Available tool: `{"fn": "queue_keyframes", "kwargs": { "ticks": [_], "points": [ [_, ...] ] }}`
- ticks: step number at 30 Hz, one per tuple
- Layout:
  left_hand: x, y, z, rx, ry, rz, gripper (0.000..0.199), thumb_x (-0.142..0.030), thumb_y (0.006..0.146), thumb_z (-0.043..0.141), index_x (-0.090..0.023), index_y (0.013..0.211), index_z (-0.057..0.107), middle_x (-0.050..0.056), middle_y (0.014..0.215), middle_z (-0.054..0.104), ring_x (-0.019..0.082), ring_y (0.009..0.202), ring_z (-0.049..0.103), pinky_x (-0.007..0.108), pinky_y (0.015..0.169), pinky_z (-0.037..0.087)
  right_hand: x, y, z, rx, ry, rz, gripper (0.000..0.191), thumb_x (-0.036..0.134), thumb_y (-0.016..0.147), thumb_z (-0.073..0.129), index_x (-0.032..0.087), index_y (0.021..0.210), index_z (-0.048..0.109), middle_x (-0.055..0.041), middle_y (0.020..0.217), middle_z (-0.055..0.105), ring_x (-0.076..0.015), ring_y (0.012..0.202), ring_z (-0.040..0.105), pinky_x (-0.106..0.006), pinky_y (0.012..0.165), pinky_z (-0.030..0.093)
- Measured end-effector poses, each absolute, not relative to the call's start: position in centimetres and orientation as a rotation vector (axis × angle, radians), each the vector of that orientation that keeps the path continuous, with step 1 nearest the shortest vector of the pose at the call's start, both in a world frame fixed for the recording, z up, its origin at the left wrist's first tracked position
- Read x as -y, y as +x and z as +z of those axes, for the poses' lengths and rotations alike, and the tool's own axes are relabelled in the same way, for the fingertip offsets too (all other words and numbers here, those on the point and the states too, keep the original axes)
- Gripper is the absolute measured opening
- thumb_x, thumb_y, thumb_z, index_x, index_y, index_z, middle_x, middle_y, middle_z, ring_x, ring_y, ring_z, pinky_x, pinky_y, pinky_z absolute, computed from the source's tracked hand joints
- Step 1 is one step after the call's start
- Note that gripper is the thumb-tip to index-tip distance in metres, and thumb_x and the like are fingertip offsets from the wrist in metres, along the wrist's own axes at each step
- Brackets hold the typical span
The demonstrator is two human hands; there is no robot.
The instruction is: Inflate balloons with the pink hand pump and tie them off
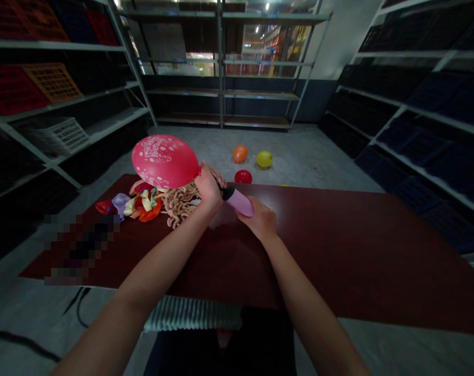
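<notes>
A red balloon (164,159) with white printing is inflated and points away to the left above the table. My left hand (208,185) is closed round its neck, where it meets the black end of a pink hand pump (240,202). The exact grip of the fingers is partly hidden. My right hand (260,218) is wrapped round the pink body of the pump. Below the balloon lie a heap of uninflated balloons (146,205) in several colours and a pile of tan, cord-like strips (178,204), perhaps long thin balloons.
The dark brown table (338,245) spans the front. On the floor beyond rest an orange balloon (240,153), a yellow balloon (264,159) and another red balloon (243,177). Shelves with crates (50,83) line the left; a rack (221,94) stands at the back. Cables (21,339) lie lower left.
</notes>
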State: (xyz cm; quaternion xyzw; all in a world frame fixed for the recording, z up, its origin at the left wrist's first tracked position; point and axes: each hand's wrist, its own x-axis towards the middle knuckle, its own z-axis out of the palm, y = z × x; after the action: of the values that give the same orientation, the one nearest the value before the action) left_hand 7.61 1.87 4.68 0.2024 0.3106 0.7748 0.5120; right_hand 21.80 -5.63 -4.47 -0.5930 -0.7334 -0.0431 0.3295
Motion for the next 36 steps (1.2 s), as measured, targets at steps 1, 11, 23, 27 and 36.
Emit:
{"fn": "queue_keyframes", "kwargs": {
  "ticks": [1,11,23,27,36],
  "points": [
    [-2.0,7.5,4.9,-0.753,0.496,1.86,0.061,-0.033,0.113,0.047,-0.022,0.054,0.034,-0.006,0.039,0.032,0.008,0.027,0.03,0.022,0.033,0.024,5.6,21.8,-4.4,1.919,-1.549,-0.087,0.039,0.044,0.095,0.071,0.022,0.128,0.069,-0.0071,0.114,0.082,-0.0268,0.097,0.08,-0.03,0.073,0.055],
    [-1.9,2.9,6.2,-0.858,0.464,1.928,0.05,-0.032,0.106,0.054,-0.024,0.061,0.034,-0.008,0.043,0.034,0.01,0.028,0.033,0.023,0.034,0.028,5.5,19.3,-4.4,1.991,-1.615,0.109,0.049,0.049,0.091,0.077,0.027,0.134,0.07,-0.0069,0.119,0.082,-0.027,0.104,0.079,-0.033,0.081,0.06],
    [-2.4,-4.1,14.2,-0.945,0.552,1.999,0.055,-0.029,0.114,0.039,-0.022,0.06,0.034,-0.006,0.041,0.031,0.01,0.031,0.03,0.024,0.036,0.024,5.7,17.8,-5.1,1.954,-1.384,0.251,0.045,0.045,0.089,0.079,0.028,0.129,0.069,-0.0056,0.12,0.082,-0.0271,0.103,0.08,-0.037,0.085,0.063],
    [-2.9,-2.5,16.2,-0.852,0.69,2.009,0.056,-0.036,0.115,0.045,-0.022,0.062,0.034,-0.006,0.04,0.029,0.009,0.031,0.026,0.024,0.037,0.019,5.9,17.4,-5.2,1.918,-1.399,0.276,0.038,0.045,0.095,0.073,0.028,0.127,0.066,-0.0044,0.114,0.082,-0.0239,0.098,0.079,-0.032,0.079,0.061],
    [-4.5,7.6,12.8,-0.945,1.015,1.684,0.056,-0.039,0.111,0.051,-0.024,0.06,0.035,-0.005,0.038,0.032,0.01,0.029,0.03,0.025,0.035,0.023,4.5,18.2,-6.9,1.51,-1.341,0.7,0.041,0.057,0.085,0.076,0.026,0.108,0.063,-0.0018,0.084,0.076,-0.0264,0.078,0.076,-0.033,0.067,0.056]
  ]
}}
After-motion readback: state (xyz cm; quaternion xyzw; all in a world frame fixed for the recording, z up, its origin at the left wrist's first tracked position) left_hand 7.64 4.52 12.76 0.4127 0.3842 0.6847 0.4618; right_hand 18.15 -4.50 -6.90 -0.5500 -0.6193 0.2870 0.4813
